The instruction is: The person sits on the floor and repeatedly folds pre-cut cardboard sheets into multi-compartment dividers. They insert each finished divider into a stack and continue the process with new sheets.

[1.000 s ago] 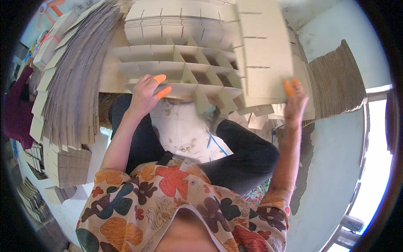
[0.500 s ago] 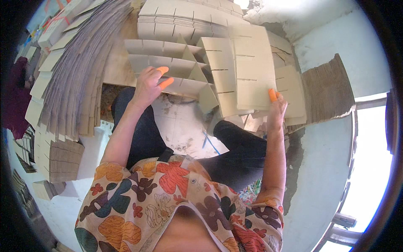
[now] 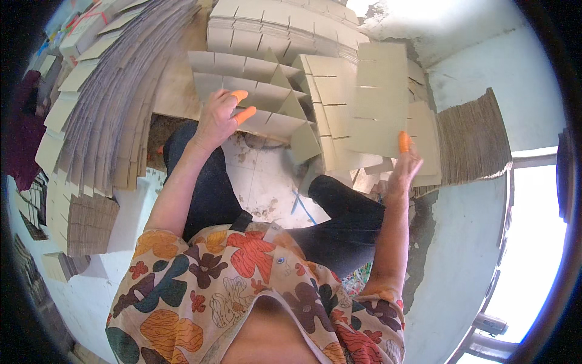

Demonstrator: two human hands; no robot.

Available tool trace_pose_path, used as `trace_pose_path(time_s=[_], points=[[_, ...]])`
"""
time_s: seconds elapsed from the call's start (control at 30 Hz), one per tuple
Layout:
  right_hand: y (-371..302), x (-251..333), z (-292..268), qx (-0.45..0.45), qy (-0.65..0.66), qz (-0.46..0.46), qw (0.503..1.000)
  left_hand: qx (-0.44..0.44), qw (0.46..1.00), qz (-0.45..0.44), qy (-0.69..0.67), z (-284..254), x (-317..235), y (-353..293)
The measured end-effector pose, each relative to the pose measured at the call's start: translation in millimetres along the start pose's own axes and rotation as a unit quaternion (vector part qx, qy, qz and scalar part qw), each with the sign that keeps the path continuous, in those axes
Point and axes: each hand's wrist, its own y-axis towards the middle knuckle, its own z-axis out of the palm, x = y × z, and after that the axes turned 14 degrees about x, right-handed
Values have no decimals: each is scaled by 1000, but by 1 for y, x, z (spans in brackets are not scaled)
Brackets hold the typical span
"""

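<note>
Orange finger cots cover the thumb and index finger of my left hand (image 3: 219, 121). Those fingers are apart, with nothing between them, beside the near left part of a cardboard divider grid (image 3: 248, 92). The grid's slotted strips stand on edge, crossed by short pieces. My right hand (image 3: 406, 167), also wearing orange on a finger, grips a slotted cardboard strip (image 3: 381, 97) by its near right corner. That strip is raised and partly covers another slotted strip (image 3: 330, 103) at the grid's right side. How the right thumb sits is hidden.
Flat slotted strips (image 3: 260, 33) are stacked behind the grid. A long fanned row of cardboard (image 3: 115, 103) runs along the left. More brown cardboard (image 3: 476, 139) is stacked at the right by the wall (image 3: 485, 79). My knees are below the work surface (image 3: 179, 91).
My right hand has moved slightly right with the cardboard strip, drawing it further off the other strip. My left hand keeps nearly the same pose, and the whole view has shifted a little.
</note>
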Motion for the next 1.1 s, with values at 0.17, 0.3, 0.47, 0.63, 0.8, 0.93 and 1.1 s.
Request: trace_pose_path(time_s=[0.17, 0.3, 0.47, 0.63, 0.8, 0.93, 1.1], points=[[-20, 81, 5, 11, -153, -115, 981, 33, 999, 13, -4, 7, 4, 2], [-32, 88, 49, 152, -184, -175, 955, 73, 997, 31, 2, 18, 19, -1], [-48, 101, 113, 215, -182, -239, 929, 87, 996, 28, -2, 22, 23, -3], [-41, 90, 138, 240, -163, -225, 930, 103, 994, 25, -4, 22, 20, -1], [-42, 86, 152, 276, -166, -220, 921, 97, 995, 19, -13, 24, 22, -3], [-44, 89, 154, 273, -187, -221, 917, 90, 996, 19, -6, 25, 23, -1], [-50, 94, 156, 289, -187, -195, 919, 97, 995, 32, -14, 26, 26, -3]])
